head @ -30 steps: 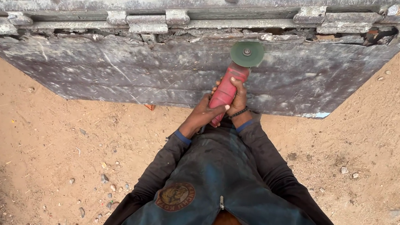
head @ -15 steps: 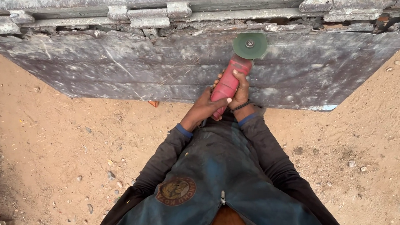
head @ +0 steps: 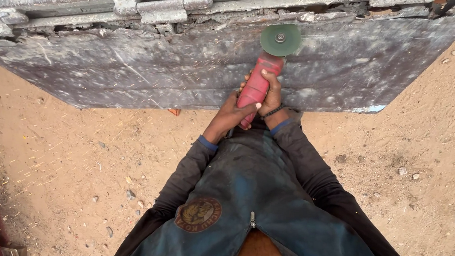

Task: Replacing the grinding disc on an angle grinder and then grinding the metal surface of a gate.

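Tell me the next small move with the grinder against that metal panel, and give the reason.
Probably ease the green disc a little further along the seam under the hinge strip. Both hands, left hand and right hand, grip the red angle grinder, the disc already meets the grey metal panel there, and sparks streak across the sand.

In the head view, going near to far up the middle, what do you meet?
Dark blue jacket → left hand and right hand gripping the red angle grinder → green grinding disc → worn grey metal panel.
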